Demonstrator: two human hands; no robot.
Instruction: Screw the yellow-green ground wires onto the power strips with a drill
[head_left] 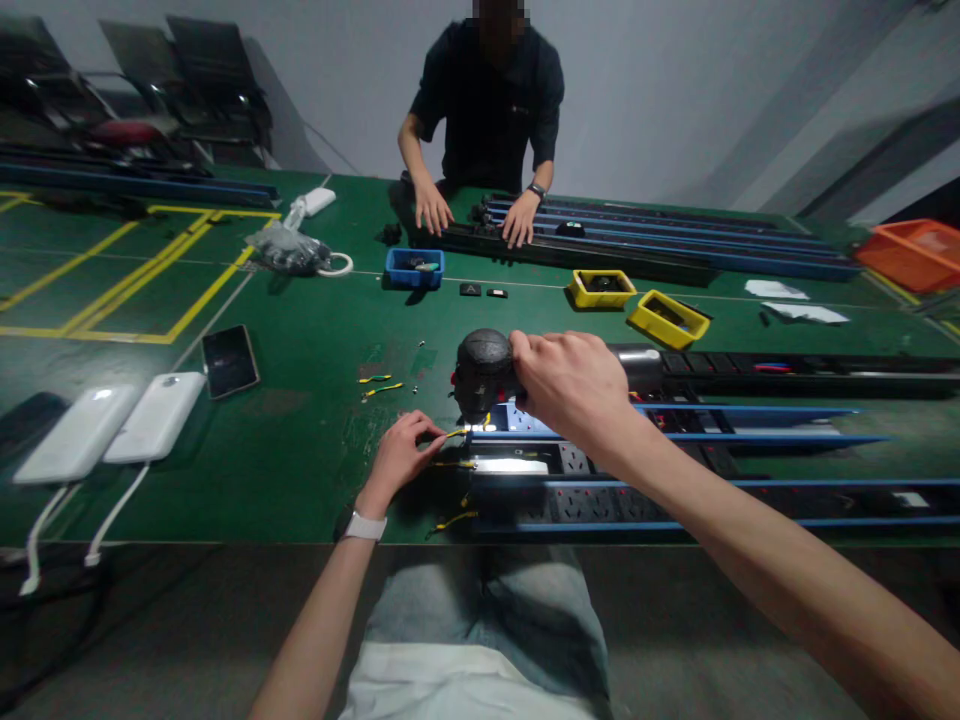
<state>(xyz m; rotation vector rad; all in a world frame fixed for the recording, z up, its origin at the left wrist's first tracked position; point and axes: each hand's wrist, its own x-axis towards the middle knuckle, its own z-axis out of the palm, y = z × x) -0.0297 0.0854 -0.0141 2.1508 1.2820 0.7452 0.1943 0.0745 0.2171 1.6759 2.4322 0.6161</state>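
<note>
Lower centre, we see blue-edged black socket strips (577,505) lying parallel along the green bench (300,430), presumably for easy reach. Our left grip (409,455) pinches a thin yellow-green wire (454,434) at the strips' ends, seemingly to steady it; our right grip (574,385) wraps a rounded, matte black power tool (482,365) above. Beyond, plastic yellow bins (604,300) apparently corral small parts; upper centre, a co-worker's hands (433,208) rest by long dark rails (622,262).

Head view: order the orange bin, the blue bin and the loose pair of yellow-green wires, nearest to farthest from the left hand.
From the left hand:
1. Yellow-green wires: just ahead, slightly left.
2. Blue bin: farther straight ahead.
3. Orange bin: far right.
</note>
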